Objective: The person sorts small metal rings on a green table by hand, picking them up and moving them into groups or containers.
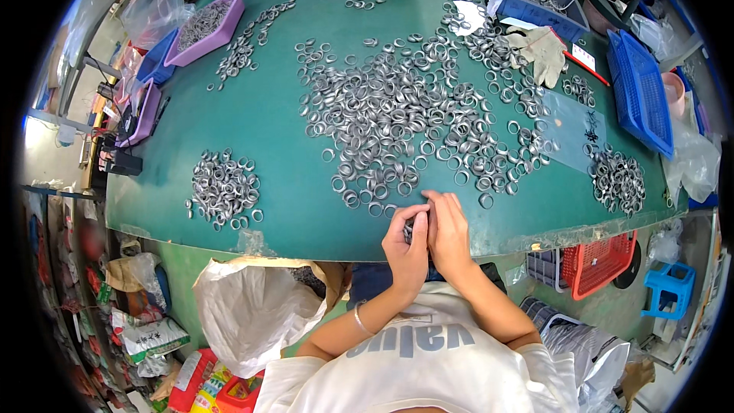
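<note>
Dozens of grey metal rings (pixel 224 190) sit piled at the left of a green counter (pixel 279 130), well apart from the central heap (pixel 382 99); a careless brush could erase that separation. Below the front edge, a white sack (pixel 260 310) gapes, where a ring rolling off might drop in unnoticed. Loose rings from the central heap reach toward that edge, so a wide sweep could send them astray. At the edge, the left hand's (pixel 407 256) fingers curl nearly closed around grey metal, apparently rings, largely hidden; loosening too soon could spill them. Beside it, the right hand's (pixel 449 233) fingers are bent together, their hold impossible to tell. Farther right, a clear plastic sheet (pixel 569 138) lies between central heap and right pile (pixel 618 183); snagging it could mix the two.
</note>
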### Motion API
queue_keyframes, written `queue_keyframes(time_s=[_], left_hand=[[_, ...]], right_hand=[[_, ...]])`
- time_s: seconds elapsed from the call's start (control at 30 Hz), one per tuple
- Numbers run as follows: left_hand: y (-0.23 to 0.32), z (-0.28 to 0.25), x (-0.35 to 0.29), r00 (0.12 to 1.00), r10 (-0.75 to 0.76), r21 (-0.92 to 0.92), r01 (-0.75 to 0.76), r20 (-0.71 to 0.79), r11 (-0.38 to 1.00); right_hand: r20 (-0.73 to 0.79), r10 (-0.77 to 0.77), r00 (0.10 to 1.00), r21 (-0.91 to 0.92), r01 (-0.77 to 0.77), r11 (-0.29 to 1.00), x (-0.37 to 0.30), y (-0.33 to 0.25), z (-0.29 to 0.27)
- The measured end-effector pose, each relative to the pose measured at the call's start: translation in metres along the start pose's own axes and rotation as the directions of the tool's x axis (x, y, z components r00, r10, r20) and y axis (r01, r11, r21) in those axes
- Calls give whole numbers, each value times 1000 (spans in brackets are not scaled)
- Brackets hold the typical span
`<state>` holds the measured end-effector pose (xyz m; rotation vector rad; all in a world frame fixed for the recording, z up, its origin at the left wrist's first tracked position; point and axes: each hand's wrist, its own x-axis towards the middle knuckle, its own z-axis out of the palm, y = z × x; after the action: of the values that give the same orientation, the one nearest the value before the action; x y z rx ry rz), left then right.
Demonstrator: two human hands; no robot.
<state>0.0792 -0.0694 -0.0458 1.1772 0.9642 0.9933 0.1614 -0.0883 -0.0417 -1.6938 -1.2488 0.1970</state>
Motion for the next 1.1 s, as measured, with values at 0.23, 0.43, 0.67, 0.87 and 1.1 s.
queue_keyframes(time_s=[0.23,0.43,0.67,0.87,1.1], left_hand=[[10,-5,8,995,-93,-402,68,-45,913],[4,-4,14,987,-55,-450,-17,-148,893],[7,-13,11,997,-57,-467,21,-61,884],[13,-22,8,992,-85,-450,34,-94,892],[19,-31,3,988,-135,-450,156,79,879]], right_hand=[[34,187,982,289,-188,938,5,2,-25],[328,-127,936,48,117,992,-5,-11,-54],[433,-110,895,-60,151,987,-8,1,-50],[455,-131,881,-27,160,987,-8,-2,-54],[317,-33,948,72,11,997,-11,7,-51]])
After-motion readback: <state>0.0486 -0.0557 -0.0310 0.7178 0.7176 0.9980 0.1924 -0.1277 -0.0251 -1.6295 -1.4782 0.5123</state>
